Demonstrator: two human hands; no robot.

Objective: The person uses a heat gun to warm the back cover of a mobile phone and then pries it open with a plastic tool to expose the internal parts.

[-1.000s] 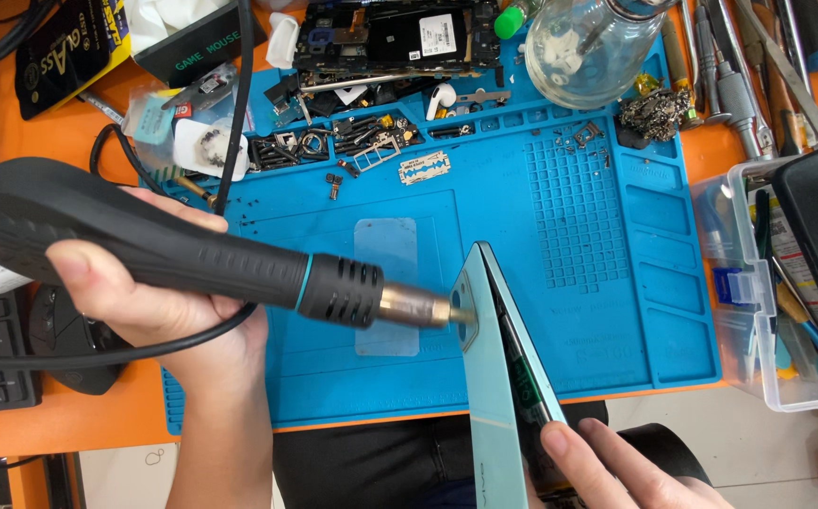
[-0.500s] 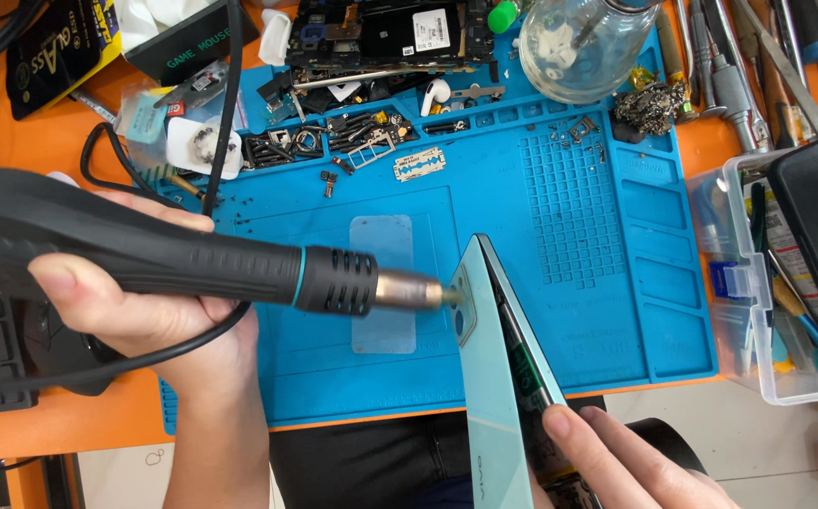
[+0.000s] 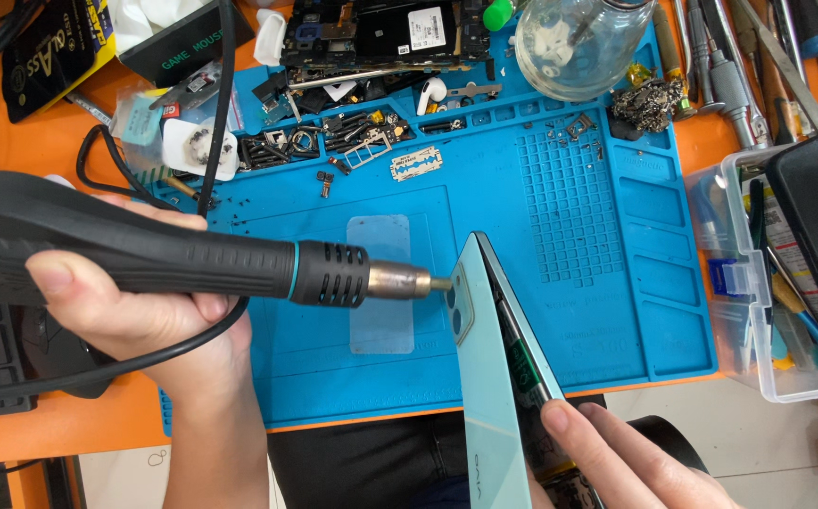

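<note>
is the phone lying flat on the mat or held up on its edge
Held up on edge. The right hand grips the pale green phone tilted above the blue mat, its thin side facing up, while the left hand aims the heat gun at it.

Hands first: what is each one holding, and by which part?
The left hand grips the black hot-air tool around its handle. The right hand holds the pale green phone on edge by its lower end.

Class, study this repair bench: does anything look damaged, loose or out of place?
Yes. A bare razor blade lies loose on the blue mat among scattered screws and brackets, and the pale green phone is split open along its edge.
</note>
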